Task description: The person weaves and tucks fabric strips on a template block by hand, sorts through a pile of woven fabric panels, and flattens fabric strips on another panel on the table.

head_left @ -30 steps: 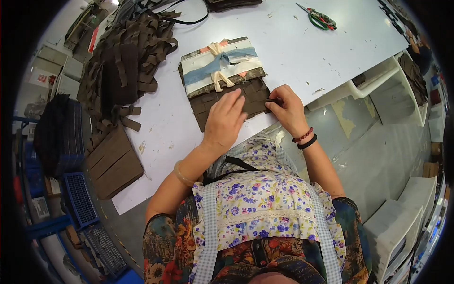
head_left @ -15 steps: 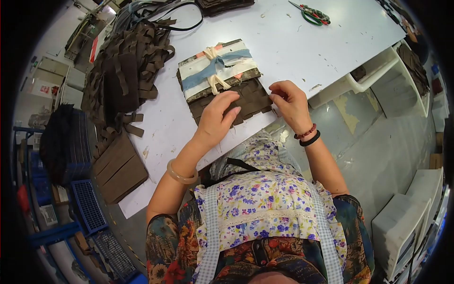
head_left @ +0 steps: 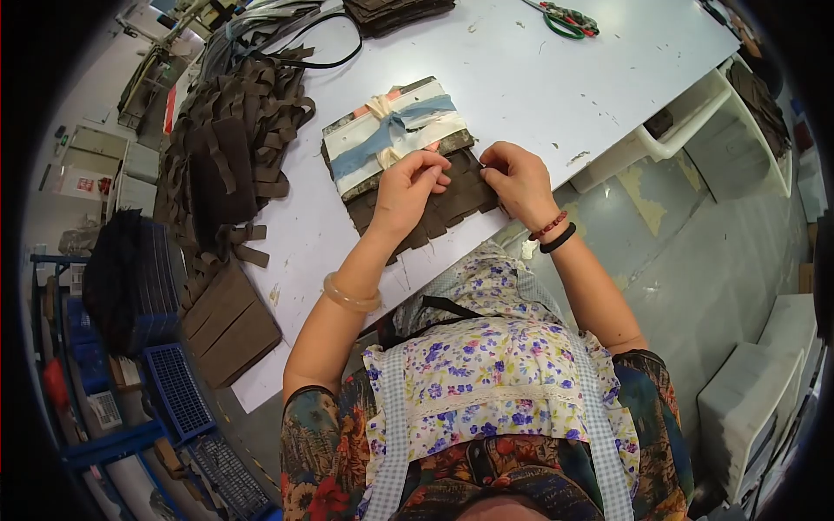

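A woven piece of dark brown fabric strips (head_left: 447,217) lies near the table's front edge, its loose strip ends pointing toward me. On its far part rests a flat white board (head_left: 352,143), bound with a blue cloth strip (head_left: 426,108) and a cream cloth strip (head_left: 380,106). My left hand (head_left: 408,193) is over the middle of the weave, fingers curled to the thumb; whatever is in that pinch is too small to make out. At the right edge of the weave, my right hand (head_left: 521,184) pinches a brown strip between thumb and forefinger.
A heap of brown strips (head_left: 269,130) covers the table's left side, with a slatted brown piece (head_left: 230,321) nearer me. Green-handled scissors (head_left: 565,22) lie at the back. White bins (head_left: 686,130) stand right of the table; blue baskets (head_left: 176,391) are at lower left.
My left hand has moved right over the weave and its fingers have closed together. My right hand has shifted slightly left onto the weave's edge. The whole view has turned a little.
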Demonstrator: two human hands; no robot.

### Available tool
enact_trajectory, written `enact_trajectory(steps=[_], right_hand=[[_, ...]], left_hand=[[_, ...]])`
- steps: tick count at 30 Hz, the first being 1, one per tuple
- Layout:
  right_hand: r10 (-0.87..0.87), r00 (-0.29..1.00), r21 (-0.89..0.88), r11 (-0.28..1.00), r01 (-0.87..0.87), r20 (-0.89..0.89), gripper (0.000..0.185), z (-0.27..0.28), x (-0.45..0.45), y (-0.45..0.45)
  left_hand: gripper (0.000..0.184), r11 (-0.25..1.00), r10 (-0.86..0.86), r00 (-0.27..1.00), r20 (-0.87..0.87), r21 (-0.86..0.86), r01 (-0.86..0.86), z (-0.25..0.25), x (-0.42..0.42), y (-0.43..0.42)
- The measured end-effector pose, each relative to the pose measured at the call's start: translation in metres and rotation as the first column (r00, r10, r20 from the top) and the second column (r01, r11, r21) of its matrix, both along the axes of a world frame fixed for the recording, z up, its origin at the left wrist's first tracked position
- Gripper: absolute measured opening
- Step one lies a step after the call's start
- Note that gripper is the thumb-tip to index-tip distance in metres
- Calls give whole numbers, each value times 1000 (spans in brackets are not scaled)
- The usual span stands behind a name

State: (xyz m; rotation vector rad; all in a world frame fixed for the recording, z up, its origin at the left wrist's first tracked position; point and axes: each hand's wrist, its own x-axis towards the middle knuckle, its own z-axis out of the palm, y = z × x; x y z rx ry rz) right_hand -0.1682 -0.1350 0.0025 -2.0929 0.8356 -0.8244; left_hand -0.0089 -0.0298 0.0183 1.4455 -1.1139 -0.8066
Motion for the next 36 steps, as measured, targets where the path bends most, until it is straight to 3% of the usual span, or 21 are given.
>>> enact_trajectory(steps=[3,8,12,18,20,23,28,30,33,35,36], right_hand=[[-11,997,52,999,7,76,15,1,-3,2],[24,998,28,999,-22,-65,20,12,-18,11],[62,996,26,998,-61,-60,18,12,-28,18],[198,980,203,958,-201,32,10,13,-46,18],[364,931,312,880,-358,39,9,16,-52,19],[418,908,247,881,-403,-9,8,20,-55,21],[409,912,309,864,-398,32,8,20,-54,16],[397,917,326,863,-387,38,8,19,-53,15],[345,939,275,904,-328,-14,6,17,-50,14],[166,986,176,971,-163,-1,8,18,-43,15],[164,986,175,971,-162,-1,8,18,-39,15]], left_hand=[[14,997,-76,996,-49,-11,76,-1,-1,-5],[13,993,-117,987,-114,-28,115,-15,-8,-3],[12,991,-124,973,-196,-67,113,-12,-7,2],[14,980,-149,854,-499,-189,60,-11,0,8],[14,981,-144,862,-487,-182,61,-11,-3,9],[14,982,-136,876,-463,-179,58,-11,-5,9],[14,982,-132,851,-509,-187,41,-11,-3,10],[14,972,-178,760,-625,-233,36,-13,1,10],[13,968,-199,731,-653,-249,41,-13,3,10],[13,970,-190,755,-627,-239,46,-13,1,10],[13,972,-181,779,-600,-228,50,-13,0,10]])
